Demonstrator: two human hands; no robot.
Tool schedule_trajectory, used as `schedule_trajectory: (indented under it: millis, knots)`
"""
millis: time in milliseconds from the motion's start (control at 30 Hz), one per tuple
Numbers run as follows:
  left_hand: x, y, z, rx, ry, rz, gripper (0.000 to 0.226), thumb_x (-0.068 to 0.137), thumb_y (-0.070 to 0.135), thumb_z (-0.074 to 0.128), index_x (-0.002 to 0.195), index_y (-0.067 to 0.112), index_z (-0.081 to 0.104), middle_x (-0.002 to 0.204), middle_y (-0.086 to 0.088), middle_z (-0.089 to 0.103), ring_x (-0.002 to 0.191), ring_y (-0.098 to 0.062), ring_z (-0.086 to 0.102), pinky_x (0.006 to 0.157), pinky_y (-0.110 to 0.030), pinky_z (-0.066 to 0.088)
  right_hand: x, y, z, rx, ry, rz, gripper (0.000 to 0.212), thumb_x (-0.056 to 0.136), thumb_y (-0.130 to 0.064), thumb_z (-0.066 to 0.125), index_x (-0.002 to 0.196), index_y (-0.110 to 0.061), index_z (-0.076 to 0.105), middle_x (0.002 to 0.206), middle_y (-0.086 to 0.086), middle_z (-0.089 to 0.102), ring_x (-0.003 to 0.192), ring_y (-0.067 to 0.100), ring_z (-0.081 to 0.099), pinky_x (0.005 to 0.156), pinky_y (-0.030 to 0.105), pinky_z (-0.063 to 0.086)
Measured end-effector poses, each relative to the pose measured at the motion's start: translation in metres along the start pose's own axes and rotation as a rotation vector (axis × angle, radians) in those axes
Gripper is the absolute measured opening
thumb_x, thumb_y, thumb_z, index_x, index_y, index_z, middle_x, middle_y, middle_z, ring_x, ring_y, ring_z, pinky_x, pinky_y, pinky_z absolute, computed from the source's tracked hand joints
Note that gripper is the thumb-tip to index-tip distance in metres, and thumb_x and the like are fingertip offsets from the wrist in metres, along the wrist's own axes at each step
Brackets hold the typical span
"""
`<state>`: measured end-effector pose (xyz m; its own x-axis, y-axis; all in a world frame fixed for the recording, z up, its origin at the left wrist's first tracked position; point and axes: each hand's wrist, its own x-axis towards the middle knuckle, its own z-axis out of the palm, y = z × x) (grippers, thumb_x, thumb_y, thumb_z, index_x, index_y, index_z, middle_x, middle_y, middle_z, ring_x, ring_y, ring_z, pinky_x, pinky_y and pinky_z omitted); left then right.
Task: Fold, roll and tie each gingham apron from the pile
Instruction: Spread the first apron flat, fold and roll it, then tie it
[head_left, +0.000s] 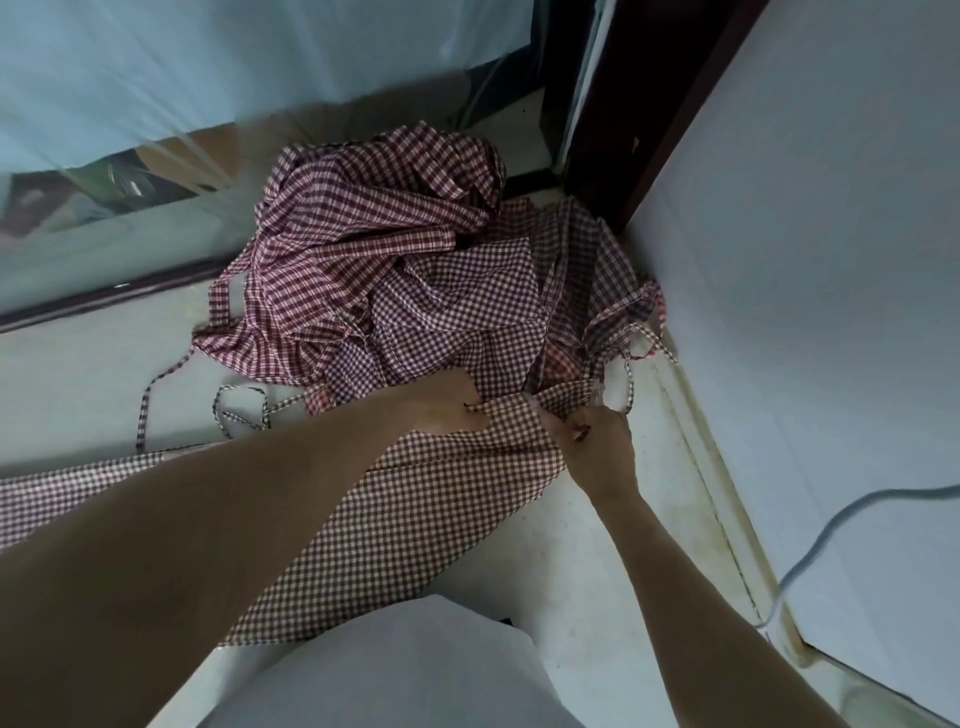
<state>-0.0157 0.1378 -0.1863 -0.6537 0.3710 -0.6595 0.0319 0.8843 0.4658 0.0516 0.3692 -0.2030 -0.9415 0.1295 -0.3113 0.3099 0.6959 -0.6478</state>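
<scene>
Gingham apron (415, 499) edge pinched by left hand (447, 405), right hand (597, 436).

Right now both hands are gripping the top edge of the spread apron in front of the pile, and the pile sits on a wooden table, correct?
Not quite. The head view shows the pile on the pale floor, not a wooden table. The rest holds: the left hand and right hand pinch the top edge of the spread apron.
</scene>
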Motion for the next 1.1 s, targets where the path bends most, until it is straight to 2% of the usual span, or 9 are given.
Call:
schedule_trajectory:
  millis: [167, 300, 467, 633, 733, 833, 900, 1000, 1100]
  knots:
    - [0.000, -0.001, -0.005, 0.005, 0.074, -0.043, 0.040, 0.097, 0.047, 0.053, 0.095, 0.012, 0.073, 0.089, 0.004, 0.065, 0.087, -0.019, 0.063, 0.073, -0.026, 0.046, 0.007, 0.009, -0.014, -0.134, -0.153, -0.093, 0.039, 0.082, -0.055, 0.072, 0.086, -0.016, 0.072, 0.093, -0.007, 0.065, 0.094, 0.017, 0.055, 0.096, 0.037, 0.043]
    - [-0.004, 0.002, -0.012, -0.121, 0.145, -0.073, 0.046, 0.101, 0.041, 0.049, 0.079, 0.007, 0.070, 0.078, -0.001, 0.064, 0.076, -0.018, 0.061, 0.070, -0.029, 0.047, 0.014, 0.010, -0.029, -0.228, -0.186, -0.073, 0.053, 0.083, -0.067, 0.057, 0.076, -0.015, 0.065, 0.081, 0.001, 0.065, 0.090, 0.024, 0.056, 0.086, 0.042, 0.049]
    - [-0.004, -0.001, -0.015, -0.208, 0.325, -0.049, 0.026, 0.099, 0.029, 0.056, 0.107, 0.011, 0.073, 0.103, -0.004, 0.069, 0.097, -0.020, 0.063, 0.087, -0.027, 0.046, 0.020, 0.012, -0.036, -0.252, -0.088, -0.146, 0.051, 0.088, -0.067, 0.053, 0.078, -0.018, 0.058, 0.071, -0.006, 0.057, 0.080, 0.025, 0.057, 0.081, 0.049, 0.053]
    - [-0.003, 0.002, -0.017, -0.264, 0.326, -0.049, 0.030, 0.097, 0.025, 0.061, 0.125, 0.017, 0.065, 0.118, -0.004, 0.066, 0.106, -0.017, 0.060, 0.091, -0.020, 0.039, 0.021, 0.015, -0.030, -0.167, 0.022, -0.057, 0.065, 0.083, -0.072, 0.051, 0.096, -0.012, 0.069, 0.092, 0.004, 0.070, 0.094, 0.028, 0.063, 0.092, 0.047, 0.051]
    - [0.000, 0.004, -0.021, -0.162, 0.284, -0.028, 0.028, 0.099, 0.027, 0.058, 0.120, 0.013, 0.069, 0.121, -0.002, 0.066, 0.112, -0.017, 0.058, 0.094, -0.020, 0.037, 0.018, 0.016, -0.023, -0.048, 0.206, 0.004, 0.039, 0.086, -0.047, 0.071, 0.104, -0.013, 0.071, 0.122, 0.011, 0.057, 0.122, 0.031, 0.046, 0.103, 0.039, 0.034]
    - [0.001, 0.003, -0.022, -0.147, 0.230, -0.036, 0.028, 0.099, 0.032, 0.056, 0.115, 0.015, 0.071, 0.114, 0.002, 0.066, 0.105, -0.012, 0.058, 0.094, -0.024, 0.043, 0.015, 0.007, -0.022, 0.193, 0.237, 0.155, 0.024, 0.091, -0.028, 0.070, 0.107, -0.011, 0.070, 0.127, 0.012, 0.054, 0.129, 0.029, 0.042, 0.106, 0.049, 0.042]
    - [0.001, 0.005, -0.022, -0.143, 0.194, -0.029, 0.028, 0.100, 0.033, 0.053, 0.113, 0.015, 0.070, 0.109, 0.004, 0.064, 0.103, -0.013, 0.059, 0.089, -0.026, 0.045, 0.017, 0.005, -0.022, 0.151, 0.243, 0.027, 0.019, 0.091, -0.013, 0.065, 0.109, -0.012, 0.069, 0.130, 0.012, 0.054, 0.129, 0.030, 0.044, 0.102, 0.056, 0.046]
    - [0.001, 0.009, -0.023, -0.121, 0.185, -0.003, 0.028, 0.102, 0.027, 0.052, 0.116, 0.011, 0.069, 0.103, 0.007, 0.059, 0.098, -0.010, 0.055, 0.084, -0.021, 0.039, 0.024, -0.007, -0.025, -0.039, -0.046, -0.196, 0.048, 0.078, 0.001, 0.059, 0.121, -0.018, 0.063, 0.135, 0.002, 0.055, 0.130, 0.025, 0.046, 0.110, 0.055, 0.037]
    - [0.001, 0.008, -0.023, -0.121, 0.192, 0.008, 0.026, 0.101, 0.025, 0.053, 0.116, 0.011, 0.070, 0.111, 0.003, 0.065, 0.101, -0.011, 0.057, 0.088, -0.022, 0.042, 0.029, -0.025, -0.031, -0.251, -0.403, -0.125, 0.052, 0.079, -0.002, 0.061, 0.128, -0.019, 0.055, 0.136, 0.000, 0.054, 0.131, 0.024, 0.043, 0.115, 0.045, 0.019]
